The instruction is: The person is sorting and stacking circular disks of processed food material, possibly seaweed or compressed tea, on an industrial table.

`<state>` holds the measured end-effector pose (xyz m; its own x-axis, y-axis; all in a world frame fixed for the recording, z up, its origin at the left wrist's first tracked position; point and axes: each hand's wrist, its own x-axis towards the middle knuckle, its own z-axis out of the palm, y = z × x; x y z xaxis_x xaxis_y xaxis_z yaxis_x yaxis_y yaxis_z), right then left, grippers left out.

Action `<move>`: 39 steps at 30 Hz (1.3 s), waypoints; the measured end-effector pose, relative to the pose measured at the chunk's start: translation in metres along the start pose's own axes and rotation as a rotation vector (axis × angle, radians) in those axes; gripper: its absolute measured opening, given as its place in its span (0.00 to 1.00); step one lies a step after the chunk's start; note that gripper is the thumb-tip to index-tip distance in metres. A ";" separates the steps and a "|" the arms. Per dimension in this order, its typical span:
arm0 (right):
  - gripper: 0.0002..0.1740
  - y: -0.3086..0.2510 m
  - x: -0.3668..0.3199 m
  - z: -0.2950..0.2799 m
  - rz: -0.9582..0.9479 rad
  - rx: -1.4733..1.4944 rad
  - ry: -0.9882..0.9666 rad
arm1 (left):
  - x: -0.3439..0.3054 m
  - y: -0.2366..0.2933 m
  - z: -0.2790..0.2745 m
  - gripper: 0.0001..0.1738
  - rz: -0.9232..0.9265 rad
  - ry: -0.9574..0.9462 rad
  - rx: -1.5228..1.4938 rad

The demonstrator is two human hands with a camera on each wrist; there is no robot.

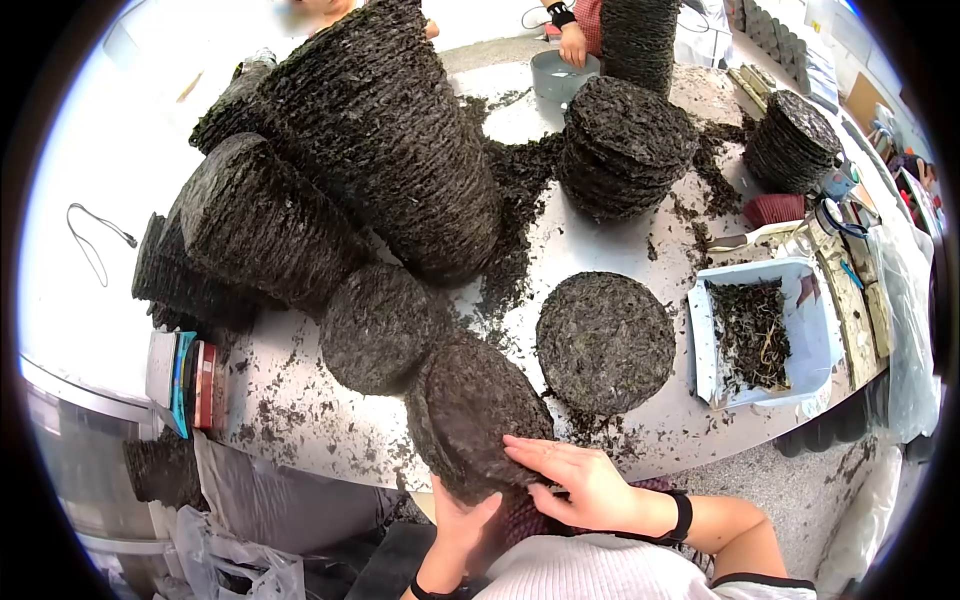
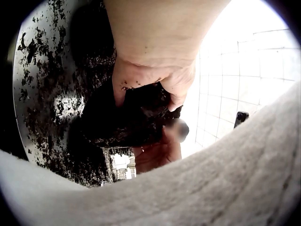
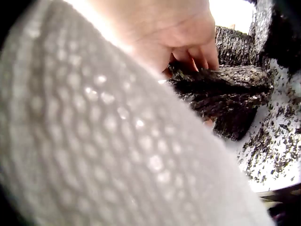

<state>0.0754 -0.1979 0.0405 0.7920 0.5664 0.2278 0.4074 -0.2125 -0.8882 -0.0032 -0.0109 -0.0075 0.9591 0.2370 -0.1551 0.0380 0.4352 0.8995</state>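
Gripping the dark stack [image 1: 470,395] at lower centre of the frame with the left hand [image 1: 460,530], resting the right hand [image 1: 592,487] on top with nearly straight fingers; probably risks crumbling the rim by pressing hard, or shedding layers by supporting unevenly.

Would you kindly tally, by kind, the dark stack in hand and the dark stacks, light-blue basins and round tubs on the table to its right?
Held stack: 1
Ridged-sided stacks: 3
Stack seen from above: 1
Light-blue basin: 1
Round tub: 1
Total: 7
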 end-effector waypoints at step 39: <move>0.33 0.034 -0.019 -0.032 0.094 -0.065 0.383 | -0.006 0.000 -0.016 0.46 0.006 0.058 0.038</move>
<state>0.0882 -0.2415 0.0189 0.9344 0.2070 0.2898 0.3432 -0.3060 -0.8880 -0.0135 0.0009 -0.0133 0.9415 0.2899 -0.1719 0.0439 0.4001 0.9154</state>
